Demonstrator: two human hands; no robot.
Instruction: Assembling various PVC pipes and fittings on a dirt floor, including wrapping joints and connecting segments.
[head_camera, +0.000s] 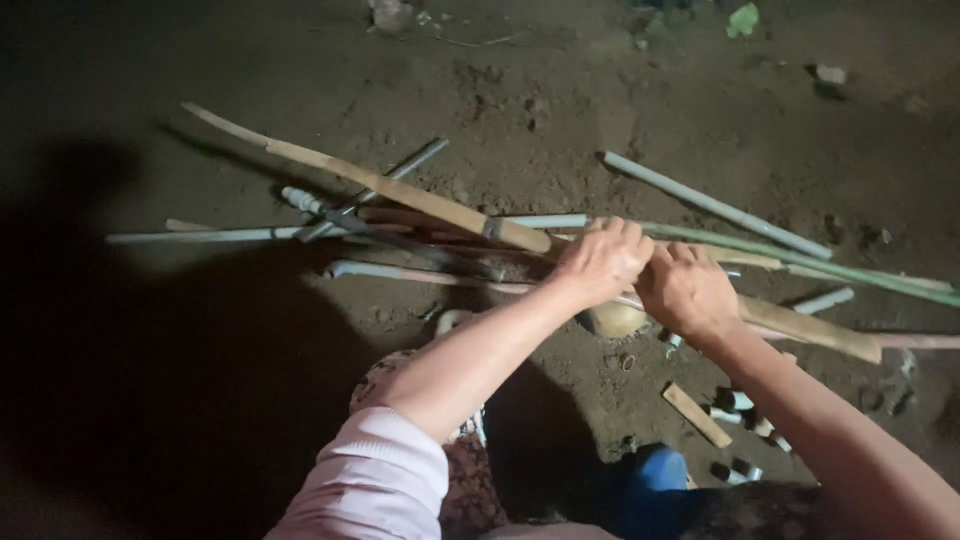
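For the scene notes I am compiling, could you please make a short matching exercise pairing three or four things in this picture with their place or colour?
Things:
1. left hand
2. right hand
3. grey pipe
4. blue object

Places or colours:
A. lies alone on the soil, upper right
B. bottom edge, between the forearms
C. on the sticks, nearer the long tan stick
D. on the sticks, beside the broad flat slat

Pairs: 1-C, 2-D, 3-A, 4-B

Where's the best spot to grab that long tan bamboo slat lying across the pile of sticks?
Probably its far left end. The tan bamboo slat rests diagonally atop the grey pipes, and that end sticks out clear over the dirt ground. Come from above left; the left hand and right hand crowd its other end.
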